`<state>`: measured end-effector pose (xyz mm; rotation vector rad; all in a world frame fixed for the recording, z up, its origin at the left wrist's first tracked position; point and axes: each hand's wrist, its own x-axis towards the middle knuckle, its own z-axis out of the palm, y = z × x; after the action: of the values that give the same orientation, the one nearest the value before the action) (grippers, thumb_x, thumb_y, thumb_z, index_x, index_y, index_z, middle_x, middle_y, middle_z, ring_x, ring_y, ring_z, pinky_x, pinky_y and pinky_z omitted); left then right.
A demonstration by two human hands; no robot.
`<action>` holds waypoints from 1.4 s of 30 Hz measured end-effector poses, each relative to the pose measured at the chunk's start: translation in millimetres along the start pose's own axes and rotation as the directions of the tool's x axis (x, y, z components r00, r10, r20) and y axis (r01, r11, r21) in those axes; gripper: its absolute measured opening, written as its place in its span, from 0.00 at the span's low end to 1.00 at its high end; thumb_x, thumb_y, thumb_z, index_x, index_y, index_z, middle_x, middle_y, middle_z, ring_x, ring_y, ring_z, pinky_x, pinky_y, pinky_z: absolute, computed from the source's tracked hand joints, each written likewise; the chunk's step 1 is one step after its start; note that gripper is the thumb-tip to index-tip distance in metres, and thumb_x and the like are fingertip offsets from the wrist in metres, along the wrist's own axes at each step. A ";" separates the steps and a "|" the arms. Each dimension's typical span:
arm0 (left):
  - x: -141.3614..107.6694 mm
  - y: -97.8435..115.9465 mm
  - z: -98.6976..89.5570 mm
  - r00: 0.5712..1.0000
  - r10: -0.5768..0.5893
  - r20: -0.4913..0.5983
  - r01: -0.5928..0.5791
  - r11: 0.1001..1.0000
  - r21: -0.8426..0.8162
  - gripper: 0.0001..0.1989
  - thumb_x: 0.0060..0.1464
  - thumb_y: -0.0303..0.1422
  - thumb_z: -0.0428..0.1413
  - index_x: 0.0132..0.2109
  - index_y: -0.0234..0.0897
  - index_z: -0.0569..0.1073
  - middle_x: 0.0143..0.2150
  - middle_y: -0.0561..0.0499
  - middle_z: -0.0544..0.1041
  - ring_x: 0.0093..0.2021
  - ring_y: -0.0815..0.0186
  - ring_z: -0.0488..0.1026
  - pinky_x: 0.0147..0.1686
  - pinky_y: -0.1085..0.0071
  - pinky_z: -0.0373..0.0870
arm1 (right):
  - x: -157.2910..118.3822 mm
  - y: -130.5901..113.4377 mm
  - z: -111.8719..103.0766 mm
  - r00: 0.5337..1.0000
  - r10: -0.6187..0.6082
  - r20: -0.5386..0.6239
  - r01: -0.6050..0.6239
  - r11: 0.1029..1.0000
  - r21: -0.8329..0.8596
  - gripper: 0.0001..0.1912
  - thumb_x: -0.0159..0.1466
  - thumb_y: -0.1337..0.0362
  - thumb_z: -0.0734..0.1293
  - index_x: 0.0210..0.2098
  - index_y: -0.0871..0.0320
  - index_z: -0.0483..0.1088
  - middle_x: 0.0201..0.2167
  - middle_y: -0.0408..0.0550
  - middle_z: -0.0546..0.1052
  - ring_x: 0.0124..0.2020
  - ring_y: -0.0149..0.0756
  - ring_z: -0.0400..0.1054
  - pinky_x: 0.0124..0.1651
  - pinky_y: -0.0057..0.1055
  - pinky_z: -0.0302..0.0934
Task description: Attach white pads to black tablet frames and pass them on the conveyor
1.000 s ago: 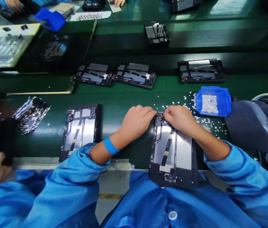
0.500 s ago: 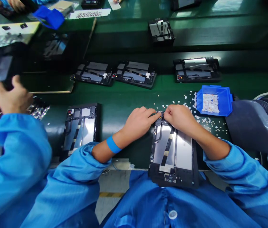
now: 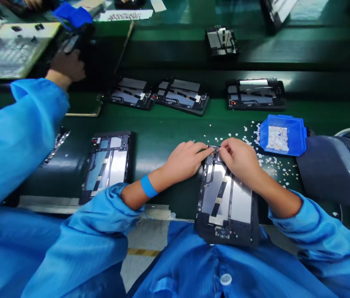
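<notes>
An opened tablet point(image 3: 215, 194), its inner parts showing, lies at the bench edge in front of my body. My left hand point(image 3: 185, 159) comes in from the left, fingers stretched out, with fingertips resting on its top left corner. Thumb and forefinger of my right hand point(image 3: 238, 155) are pinched together over the top edge, close to the left fingertips. Whatever sits in that pinch is too small to make out. A blue band point(image 3: 148, 186) circles my left wrist.
White bits point(image 3: 276, 165) are scattered beside a blue bin point(image 3: 300, 136) holding more of them. A grey tape dispenser point(image 3: 327, 169) stands at right. Other opened tablets lie at left point(image 3: 117, 165) and along the back point(image 3: 181, 95). A co-worker's arm point(image 3: 35, 111) reaches in from the left.
My right fingertips have shifted slightly right along the tablet's top edge; my left hand stays at the corner. The co-worker's hand has moved away from me, toward the back.
</notes>
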<state>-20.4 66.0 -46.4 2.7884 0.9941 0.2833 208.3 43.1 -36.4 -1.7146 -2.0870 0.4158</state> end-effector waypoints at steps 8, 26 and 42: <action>-25.5 24.9 15.7 0.930 -0.318 -0.186 0.211 0.873 -0.440 0.22 0.66 0.26 0.53 0.65 0.34 0.70 0.56 0.41 0.78 0.56 0.59 0.74 0.57 0.58 0.74 | -14.5 24.9 -6.1 0.985 -0.129 0.115 0.139 0.987 -0.083 0.21 0.73 0.65 0.57 0.53 0.62 0.79 0.46 0.57 0.82 0.47 0.48 0.73 0.55 0.43 0.60; -40.3 34.1 -3.8 1.000 0.019 -0.019 -0.014 0.977 0.211 0.16 0.70 0.34 0.53 0.61 0.41 0.74 0.47 0.45 0.81 0.40 0.58 0.71 0.36 0.61 0.61 | -37.0 24.6 8.6 0.965 -0.246 0.093 0.251 0.967 -0.040 0.22 0.74 0.63 0.57 0.56 0.61 0.79 0.45 0.55 0.82 0.47 0.46 0.70 0.56 0.43 0.58; -44.5 19.3 -0.7 0.986 -0.002 -0.166 -0.006 0.999 -0.049 0.22 0.68 0.31 0.50 0.65 0.47 0.73 0.51 0.45 0.81 0.46 0.54 0.77 0.44 0.55 0.74 | -165.4 59.1 -58.6 0.757 0.402 -0.514 -0.233 0.902 0.362 0.07 0.68 0.57 0.66 0.39 0.51 0.74 0.32 0.50 0.78 0.35 0.44 0.74 0.41 0.42 0.68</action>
<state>-42.7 22.9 -46.9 2.7575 1.0038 0.5403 314.5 -108.6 -33.0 -1.7473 -1.2363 0.2218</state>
